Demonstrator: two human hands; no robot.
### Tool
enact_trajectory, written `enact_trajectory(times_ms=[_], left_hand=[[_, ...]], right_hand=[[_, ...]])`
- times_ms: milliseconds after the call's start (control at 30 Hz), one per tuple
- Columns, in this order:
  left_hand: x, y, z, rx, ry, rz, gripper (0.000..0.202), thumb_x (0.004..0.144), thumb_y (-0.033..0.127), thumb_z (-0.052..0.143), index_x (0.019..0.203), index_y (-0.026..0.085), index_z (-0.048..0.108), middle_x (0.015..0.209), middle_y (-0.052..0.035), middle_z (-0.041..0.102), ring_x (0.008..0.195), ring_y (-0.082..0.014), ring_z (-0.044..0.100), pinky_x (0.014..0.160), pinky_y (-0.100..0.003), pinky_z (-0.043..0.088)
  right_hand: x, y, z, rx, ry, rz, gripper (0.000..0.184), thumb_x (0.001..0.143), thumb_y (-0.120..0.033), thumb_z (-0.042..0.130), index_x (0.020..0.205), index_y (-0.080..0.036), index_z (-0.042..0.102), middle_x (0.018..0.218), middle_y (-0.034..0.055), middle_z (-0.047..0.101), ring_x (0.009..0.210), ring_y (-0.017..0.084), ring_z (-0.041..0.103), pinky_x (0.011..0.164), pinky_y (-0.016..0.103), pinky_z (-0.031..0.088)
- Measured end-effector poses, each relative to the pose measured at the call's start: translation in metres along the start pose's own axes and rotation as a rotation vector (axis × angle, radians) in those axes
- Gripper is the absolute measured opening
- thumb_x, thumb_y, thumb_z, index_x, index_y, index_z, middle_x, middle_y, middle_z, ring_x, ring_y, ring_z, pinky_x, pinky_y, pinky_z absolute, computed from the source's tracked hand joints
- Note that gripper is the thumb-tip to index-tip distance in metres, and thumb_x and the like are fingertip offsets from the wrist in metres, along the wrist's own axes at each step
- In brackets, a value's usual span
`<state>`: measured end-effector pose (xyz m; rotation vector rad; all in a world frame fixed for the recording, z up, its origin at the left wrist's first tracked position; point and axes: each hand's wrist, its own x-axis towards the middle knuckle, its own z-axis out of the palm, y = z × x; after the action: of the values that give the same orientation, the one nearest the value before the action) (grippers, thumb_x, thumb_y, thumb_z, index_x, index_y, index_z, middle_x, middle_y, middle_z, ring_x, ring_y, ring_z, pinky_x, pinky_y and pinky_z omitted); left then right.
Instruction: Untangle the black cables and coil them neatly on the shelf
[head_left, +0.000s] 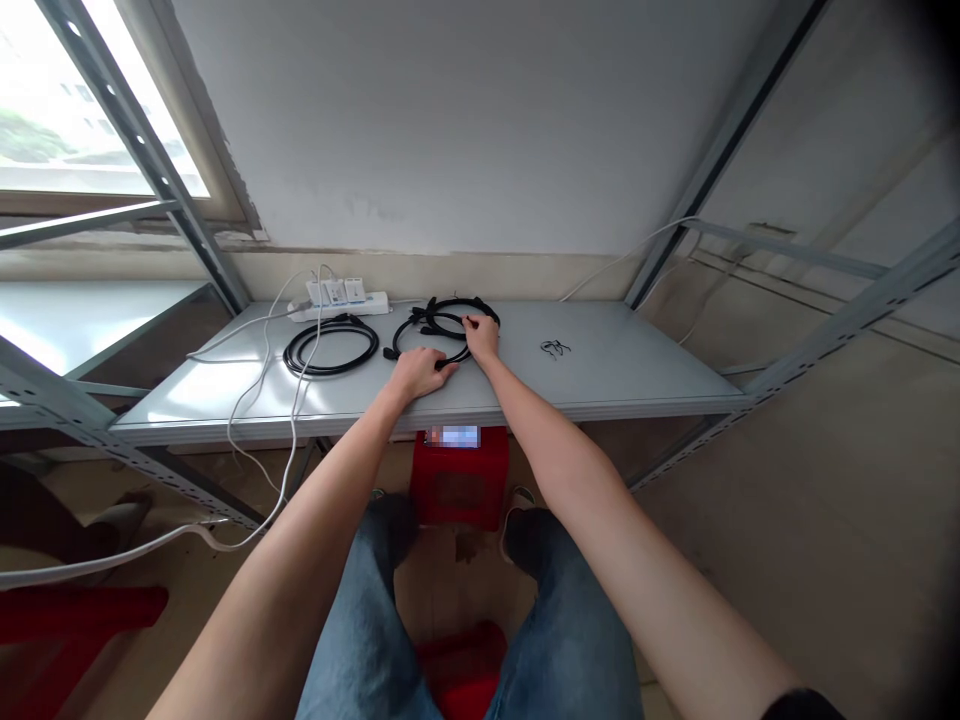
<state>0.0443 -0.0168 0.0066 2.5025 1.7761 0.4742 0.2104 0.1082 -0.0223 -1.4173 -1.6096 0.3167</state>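
Two coiled black cables lie on a grey metal shelf [615,375]. My left hand [421,372] rests on the near edge of the right-hand coil [444,318], fingers curled over the cable. My right hand [481,336] grips the same coil at its right side, fingers closed on it. The other black coil [331,345] lies untouched just to the left. A small black twist tie [555,348] lies on the shelf to the right of my hands.
A white power strip [339,300] with plugs sits at the back of the shelf, its white cords [255,400] trailing off the front left edge. Slanted metal shelf posts stand left and right. A red stool [459,478] is under the shelf, between my knees.
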Motion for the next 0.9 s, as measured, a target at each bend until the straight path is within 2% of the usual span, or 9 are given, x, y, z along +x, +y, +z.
enact_trajectory(times_ms=[200,567,767,900], left_hand=[[-0.002,0.001,0.001,0.0,0.025,-0.018,0.046,0.105,0.056,0.052,0.105,0.021,0.083,0.106,-0.017,0.082,0.11,-0.0372,0.073,0.084,-0.039,0.05],[-0.002,0.001,0.002,0.021,0.032,-0.019,0.044,0.106,0.054,0.053,0.102,0.022,0.082,0.106,-0.0144,0.082,0.108,-0.0339,0.073,0.083,-0.036,0.049],[-0.001,0.0,0.003,0.029,0.03,-0.011,0.045,0.107,0.055,0.053,0.104,0.022,0.083,0.106,-0.0147,0.082,0.107,-0.0337,0.073,0.082,-0.036,0.048],[-0.001,0.0,0.002,0.031,0.028,-0.012,0.045,0.107,0.055,0.052,0.104,0.021,0.083,0.106,-0.0149,0.082,0.109,-0.0341,0.074,0.082,-0.036,0.049]], right_hand=[[0.005,0.006,0.004,0.034,0.006,-0.007,0.03,0.105,-0.021,0.061,0.119,-0.014,0.086,0.117,0.0158,0.084,0.112,0.027,0.079,0.103,0.034,0.056],[0.01,0.016,0.009,0.104,0.014,-0.026,0.028,0.103,-0.023,0.063,0.113,-0.018,0.088,0.117,0.0137,0.084,0.114,0.028,0.078,0.106,0.038,0.057],[0.01,0.015,0.009,0.103,0.013,-0.008,0.028,0.103,-0.021,0.064,0.116,-0.013,0.087,0.116,0.0165,0.084,0.111,0.029,0.079,0.103,0.036,0.057],[0.01,0.016,0.011,0.108,0.023,-0.015,0.028,0.103,-0.024,0.064,0.113,-0.015,0.088,0.114,0.0158,0.084,0.111,0.029,0.078,0.104,0.038,0.056]])
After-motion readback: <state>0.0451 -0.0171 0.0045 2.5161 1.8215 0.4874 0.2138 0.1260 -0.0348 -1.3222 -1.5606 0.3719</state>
